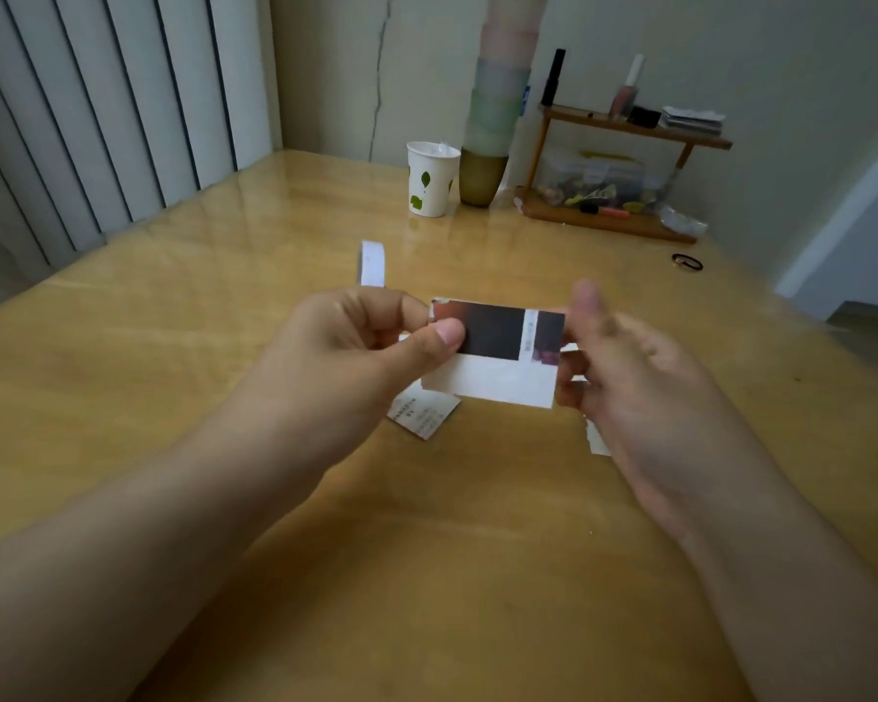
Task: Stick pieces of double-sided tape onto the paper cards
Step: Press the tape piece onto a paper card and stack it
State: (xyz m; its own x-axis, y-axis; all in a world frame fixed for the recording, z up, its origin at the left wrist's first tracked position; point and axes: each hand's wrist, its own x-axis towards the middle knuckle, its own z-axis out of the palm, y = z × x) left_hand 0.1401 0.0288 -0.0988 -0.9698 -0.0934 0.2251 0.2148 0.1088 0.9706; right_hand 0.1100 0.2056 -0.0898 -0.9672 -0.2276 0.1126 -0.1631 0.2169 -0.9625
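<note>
My left hand point(371, 336) pinches the left end of a paper card point(492, 357), thumb on top, and holds it above the table. The card has a dark printed upper half and a white lower strip. My right hand point(624, 367), blurred, holds the card's right end, fingers curled behind it and thumb raised. A white roll of double-sided tape point(372, 263) stands on edge just beyond my left hand. Another printed paper piece point(423, 415) lies on the table under the card, and a white scrap point(596, 440) shows below my right hand.
The wooden table point(173, 347) carries a white paper cup with green leaves point(430, 178), a tall stack of cups point(498, 119), and a wooden shelf rack point(614, 169) with small items at the back. A black hair tie point(687, 262) lies at the right. Vertical blinds hang left.
</note>
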